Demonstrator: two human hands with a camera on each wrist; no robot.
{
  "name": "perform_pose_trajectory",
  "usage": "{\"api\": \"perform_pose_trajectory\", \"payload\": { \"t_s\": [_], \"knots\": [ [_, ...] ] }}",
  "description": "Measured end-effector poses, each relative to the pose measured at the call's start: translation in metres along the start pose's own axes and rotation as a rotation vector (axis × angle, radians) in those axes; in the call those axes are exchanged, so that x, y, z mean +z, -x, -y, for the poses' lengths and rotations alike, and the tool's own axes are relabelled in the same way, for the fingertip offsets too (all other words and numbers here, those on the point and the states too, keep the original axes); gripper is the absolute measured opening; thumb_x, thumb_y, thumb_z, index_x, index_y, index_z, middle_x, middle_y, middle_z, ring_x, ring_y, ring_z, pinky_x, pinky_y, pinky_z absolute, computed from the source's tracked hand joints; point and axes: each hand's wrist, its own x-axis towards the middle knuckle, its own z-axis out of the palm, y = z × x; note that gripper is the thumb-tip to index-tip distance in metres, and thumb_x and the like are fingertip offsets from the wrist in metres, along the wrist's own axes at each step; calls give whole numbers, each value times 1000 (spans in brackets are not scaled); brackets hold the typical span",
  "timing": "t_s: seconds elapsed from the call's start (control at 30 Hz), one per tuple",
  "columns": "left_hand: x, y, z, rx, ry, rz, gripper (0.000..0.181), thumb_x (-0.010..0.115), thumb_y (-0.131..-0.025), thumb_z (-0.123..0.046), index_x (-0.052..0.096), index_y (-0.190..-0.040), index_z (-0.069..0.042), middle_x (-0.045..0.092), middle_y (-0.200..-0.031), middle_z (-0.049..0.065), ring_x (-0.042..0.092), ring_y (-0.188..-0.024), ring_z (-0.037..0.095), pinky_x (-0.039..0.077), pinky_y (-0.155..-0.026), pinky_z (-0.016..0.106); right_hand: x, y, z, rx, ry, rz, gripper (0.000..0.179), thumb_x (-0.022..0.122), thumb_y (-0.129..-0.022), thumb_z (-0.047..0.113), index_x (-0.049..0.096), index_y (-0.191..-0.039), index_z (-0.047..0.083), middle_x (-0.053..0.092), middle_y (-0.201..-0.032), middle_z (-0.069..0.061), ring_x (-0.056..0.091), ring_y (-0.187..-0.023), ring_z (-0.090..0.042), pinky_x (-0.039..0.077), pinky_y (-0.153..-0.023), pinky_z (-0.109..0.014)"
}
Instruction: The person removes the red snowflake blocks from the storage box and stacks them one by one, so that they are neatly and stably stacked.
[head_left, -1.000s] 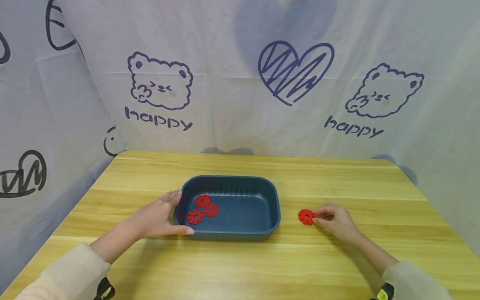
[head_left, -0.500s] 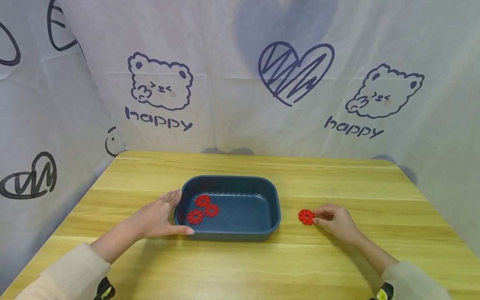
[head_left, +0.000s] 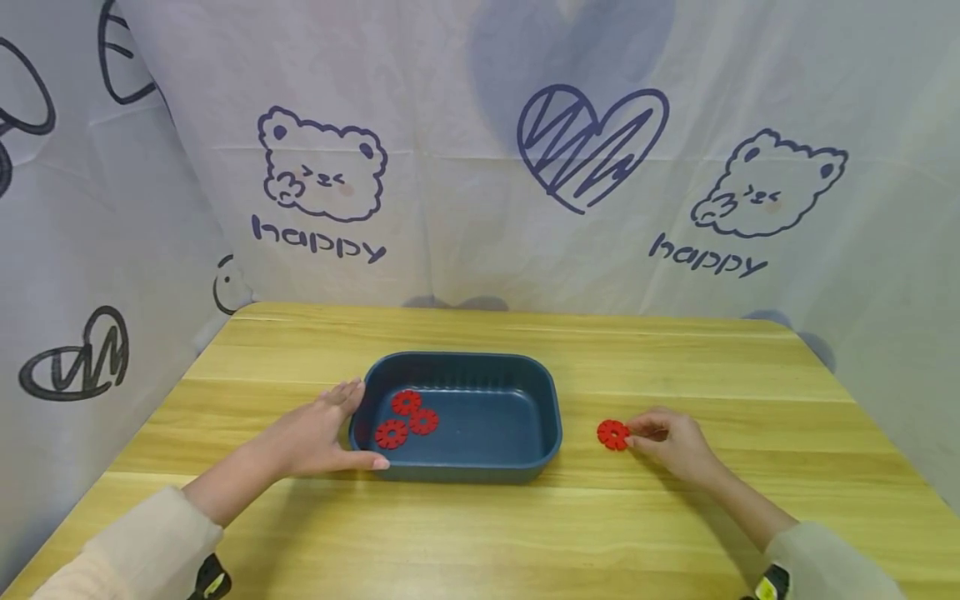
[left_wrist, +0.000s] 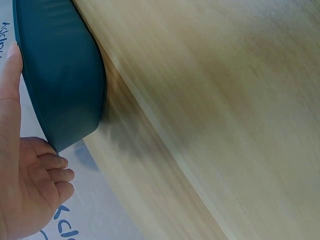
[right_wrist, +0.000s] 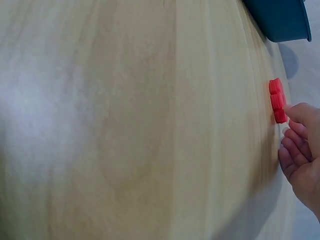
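A dark blue rectangular plastic basin (head_left: 480, 433) stands on the wooden table, right of my left hand (head_left: 322, 433). That hand holds the basin's left end, thumb along the front rim and fingers at the left side; in the left wrist view the fingers (left_wrist: 59, 175) bend by its corner. Inside, at the left, lie three red notched interlocking discs (head_left: 407, 403), close together. To the right of the basin, my right hand (head_left: 675, 442) pinches the right edge of another red interlocking disc (head_left: 613, 434) between thumb and fingers, close over the table. The right wrist view shows this disc (right_wrist: 277, 100) nearly edge-on.
The yellowish wooden table (head_left: 480, 533) reaches back to a pale curtain (head_left: 450, 208) printed with bears, hearts and the word "happy". More curtain hangs along the left and right sides. Dark wrist straps show at both cuffs.
The drawings on the left curtain have shifted slightly to the right and down in view. Both hands, the basin and the discs stay where they were.
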Motion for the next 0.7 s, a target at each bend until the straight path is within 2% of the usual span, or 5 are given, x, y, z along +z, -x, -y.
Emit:
{"api": "perform_pose_trajectory", "payload": {
  "t_s": [0.13, 0.37, 0.7],
  "knots": [
    [-1, 0, 0, -3, 2, 5, 113, 60, -71, -71, 26, -141, 11, 25, -148, 29, 27, -134, 48, 30, -104, 59, -10, 0, 6, 8, 19, -4, 19, 68, -83, 10, 69, -98, -3, 67, -94, -12, 58, -78, -4, 50, -68, -19],
    [-1, -1, 1, -6, -3, 6, 113, 60, -70, -71, 27, -141, 11, 25, -148, 29, 26, -134, 48, 30, -105, 59, -28, -11, 20, -58, 10, -44, 20, 66, -86, 10, 68, -100, -4, 68, -94, -15, 54, -77, 7, 51, -68, -17],
    [0, -2, 2, -8, -3, 17, 115, 58, -70, -73, 26, -142, 10, 24, -148, 28, 25, -136, 46, 28, -106, 58, -31, -28, 54, -112, 8, -16, 21, 68, -84, 15, 70, -100, 1, 68, -93, -10, 57, -79, 0, 51, -69, -19]
  ]
}}
